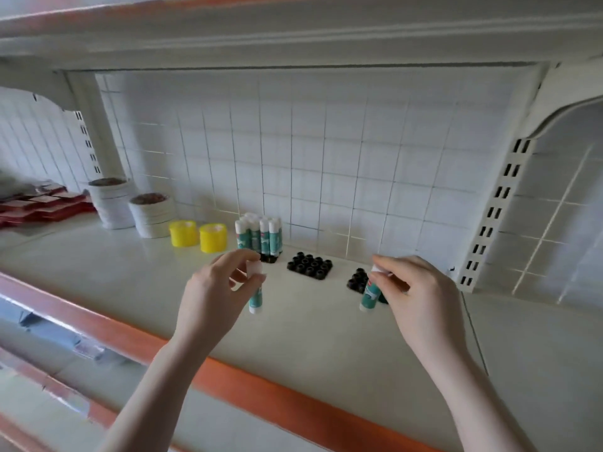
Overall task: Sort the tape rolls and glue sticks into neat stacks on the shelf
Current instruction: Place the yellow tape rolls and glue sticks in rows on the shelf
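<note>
My left hand (213,293) pinches the white cap of a teal-and-white glue stick (255,300) that hangs upright above the shelf (130,288). My right hand (414,288) grips another glue stick (368,296) by its top, just in front of a black holder tray (355,280). An empty black holder tray (310,265) lies between my hands, further back. Several glue sticks (259,234) stand packed in a third black tray against the tiled wall. Two yellow tape rolls (199,236) sit left of them, and two stacks of white tape rolls (130,207) stand further left.
An orange strip (137,344) edges the shelf front. Red packets (42,205) lie at the far left. A white slotted upright (496,213) and bracket bound the bay on the right, and another shelf (293,37) hangs close overhead.
</note>
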